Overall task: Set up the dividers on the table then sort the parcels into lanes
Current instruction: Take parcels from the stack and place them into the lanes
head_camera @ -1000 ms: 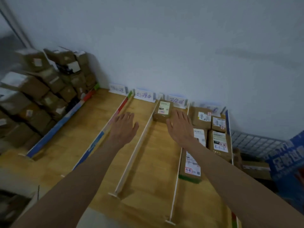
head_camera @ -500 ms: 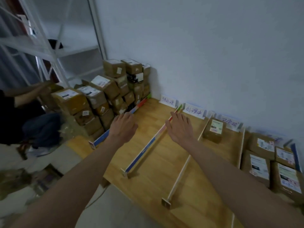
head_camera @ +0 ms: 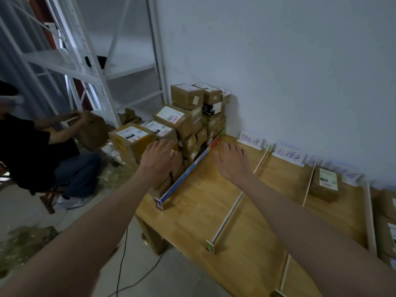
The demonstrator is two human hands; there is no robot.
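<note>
Parcel stack (head_camera: pixel 182 121) just beyond left hand's (head_camera: pixel 159 158) fingers (head_camera: pixel 169 144).

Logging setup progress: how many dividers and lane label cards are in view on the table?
Dividers: 4
Cards: 3
Total: 7

Brown labelled parcels (head_camera: pixel 186 116) stacked left of upright dividers (head_camera: pixel 188 172) on wooden table (head_camera: pixel 192 211).
</note>
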